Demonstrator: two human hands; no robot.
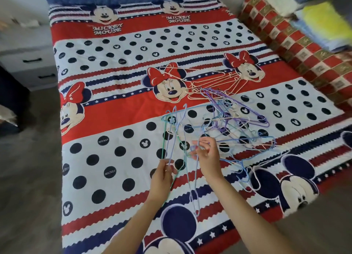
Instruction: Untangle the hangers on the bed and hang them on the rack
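Two hands over the bed [118, 173] | left hand [162, 174] pinches green and lilac hangers [172, 137], lifted off the cover | right hand [206, 155] just beside, fingers curled into blue wires | beyond its fingertips the tangled hanger pile [234, 120] | farther off, cream hangers [213, 82] | left, grey drawers [28, 61]

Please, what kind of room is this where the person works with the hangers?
Most likely a bedroom in a home. A wide bed under a red, white and navy cartoon-mouse bedspread fills the view, a pale drawer unit with dark handles stands beside it, and folded red-and-gold checked bedding lies along the far edge.
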